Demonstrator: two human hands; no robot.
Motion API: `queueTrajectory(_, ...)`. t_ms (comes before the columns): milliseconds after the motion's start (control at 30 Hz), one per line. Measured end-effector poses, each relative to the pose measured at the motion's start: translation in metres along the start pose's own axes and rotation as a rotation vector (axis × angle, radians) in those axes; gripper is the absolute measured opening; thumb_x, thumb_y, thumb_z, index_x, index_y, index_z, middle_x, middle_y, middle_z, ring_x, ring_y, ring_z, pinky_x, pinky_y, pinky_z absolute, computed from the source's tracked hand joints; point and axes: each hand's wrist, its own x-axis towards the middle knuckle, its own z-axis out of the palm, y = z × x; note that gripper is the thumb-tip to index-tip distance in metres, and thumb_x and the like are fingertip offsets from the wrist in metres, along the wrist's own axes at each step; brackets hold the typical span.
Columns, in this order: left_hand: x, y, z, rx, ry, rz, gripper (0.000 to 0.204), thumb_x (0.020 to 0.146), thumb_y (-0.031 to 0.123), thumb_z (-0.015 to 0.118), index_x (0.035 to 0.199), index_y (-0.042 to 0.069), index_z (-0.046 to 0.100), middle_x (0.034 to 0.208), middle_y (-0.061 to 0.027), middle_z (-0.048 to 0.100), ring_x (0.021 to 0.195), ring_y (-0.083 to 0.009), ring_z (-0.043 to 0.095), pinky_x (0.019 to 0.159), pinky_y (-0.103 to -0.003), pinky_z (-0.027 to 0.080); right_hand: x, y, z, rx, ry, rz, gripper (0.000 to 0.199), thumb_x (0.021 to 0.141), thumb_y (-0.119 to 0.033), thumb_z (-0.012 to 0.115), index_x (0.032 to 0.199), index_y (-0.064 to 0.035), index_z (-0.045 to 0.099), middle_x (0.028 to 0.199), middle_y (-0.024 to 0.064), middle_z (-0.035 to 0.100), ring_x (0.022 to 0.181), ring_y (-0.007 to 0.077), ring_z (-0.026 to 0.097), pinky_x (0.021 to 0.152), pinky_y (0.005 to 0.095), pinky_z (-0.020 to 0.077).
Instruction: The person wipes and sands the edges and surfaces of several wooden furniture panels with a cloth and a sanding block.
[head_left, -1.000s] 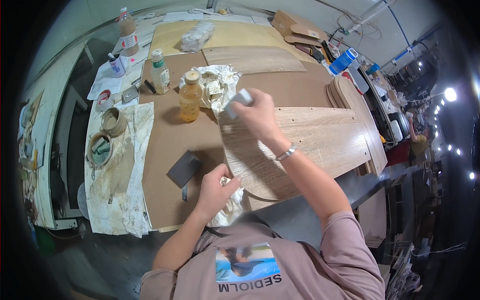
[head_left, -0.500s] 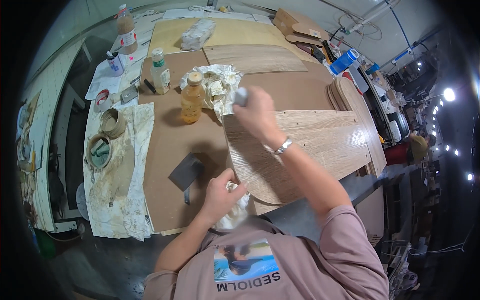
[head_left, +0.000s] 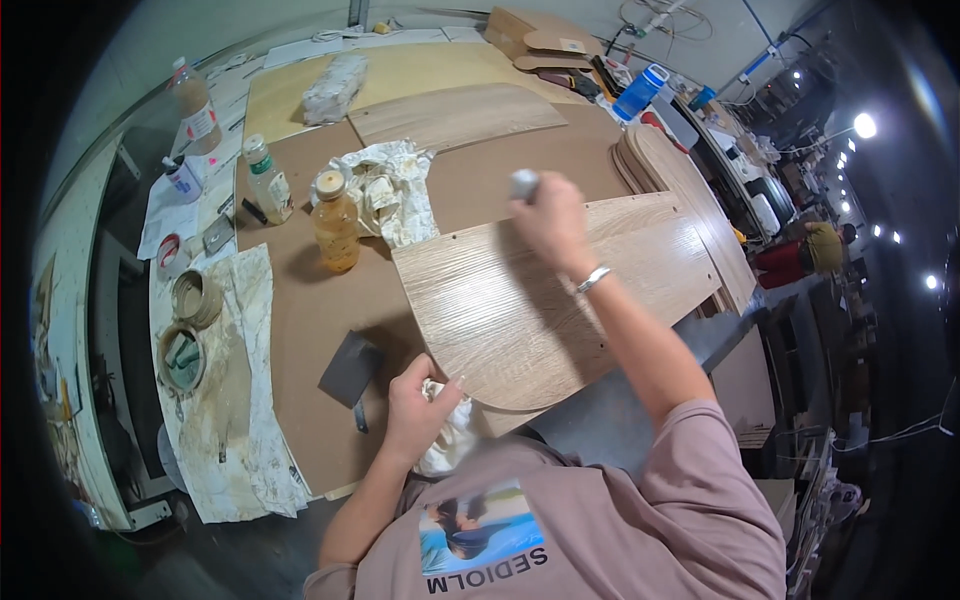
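Observation:
A wood-grain panel with a rounded near corner and small dark holes along its edges lies in front of me. My right hand is closed around a small grey-white object over the panel's far edge; its kind is blurred. Beside the rounded corner, my left hand grips a bunched white cloth. A dark grey flat block rests on the brown board to the left of the panel, with a thin dark strip by it. Behind the panel's left corner lies a crumpled, stained cloth.
A bottle of amber liquid and a clear bottle stand at left. Round tubs sit on stained paper. Stacked curved panels lie right, near a blue bottle. Another person stands far right.
My right hand has moved rightward along the panel's far edge with the grey-white object. My left hand keeps the cloth beside the rounded corner. The whole view has shifted.

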Motion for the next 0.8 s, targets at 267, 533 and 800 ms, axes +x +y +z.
queueTrajectory(267, 0.003, 0.003, 0.009, -0.043, 0.022, -0.008, 0.007, 0.086, 0.001, 0.065, 0.090, -0.003, 0.061, 0.084, -0.0017, 0.064, 0.079, -0.0072, 0.055, 0.074, -0.025, 0.047, 0.008, 0.025, 0.016, 0.153, 0.010, 0.012, 0.023, 0.076, -0.016, 0.070, 0.084, 0.0051, 0.067, 0.085, 0.0283, 0.067, 0.084, 0.0415, 0.067, 0.078, 0.0463, 0.0528)
queueTrajectory(533, -0.003, 0.009, 0.021, 0.036, 0.153, -0.054, 0.012, 0.084, 0.002, 0.061, 0.094, -0.004, 0.062, 0.089, -0.0022, 0.063, 0.085, -0.0098, 0.054, 0.081, -0.026, 0.044, 0.052, 0.176, -0.026, 0.008, 0.089, 0.104, 0.024, 0.076, -0.017, 0.071, 0.086, 0.0045, 0.068, 0.091, 0.0253, 0.068, 0.089, 0.0390, 0.067, 0.083, 0.0457, 0.0535)
queueTrajectory(800, -0.018, 0.049, 0.013, 0.775, 0.528, 0.045, 0.007, 0.081, 0.000, 0.062, 0.085, 0.001, 0.056, 0.080, -0.0034, 0.053, 0.081, -0.0150, 0.051, 0.078, -0.029, 0.042, 0.075, 0.251, -0.059, 0.175, 0.043, 0.139, 0.023, 0.076, -0.018, 0.072, 0.084, 0.0038, 0.067, 0.092, 0.0263, 0.066, 0.091, 0.0395, 0.066, 0.084, 0.0472, 0.0521)
